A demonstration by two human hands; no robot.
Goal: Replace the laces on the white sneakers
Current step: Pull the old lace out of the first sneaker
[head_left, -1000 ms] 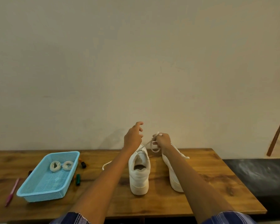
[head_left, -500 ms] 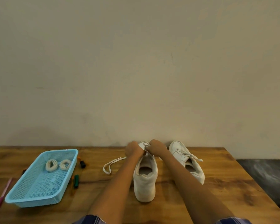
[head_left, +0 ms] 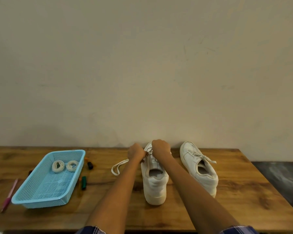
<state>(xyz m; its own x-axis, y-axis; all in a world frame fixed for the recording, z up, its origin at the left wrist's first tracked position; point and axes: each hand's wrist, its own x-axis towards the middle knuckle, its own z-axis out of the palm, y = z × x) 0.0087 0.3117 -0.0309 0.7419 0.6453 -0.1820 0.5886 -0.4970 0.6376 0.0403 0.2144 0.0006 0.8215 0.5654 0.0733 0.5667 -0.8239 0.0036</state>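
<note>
Both hands, raised a second ago, are lowered onto the near sneaker mid-table, left hand and right hand pinching its lace, so unlacing seems underway; the next eyelet must be freed.

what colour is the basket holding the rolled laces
Light blue basket, clearest in the head view.

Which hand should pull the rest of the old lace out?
Left, probably. The left hand already pinches the lace, whose slack trails out on its side; the right hand steadies the sneaker.
</note>
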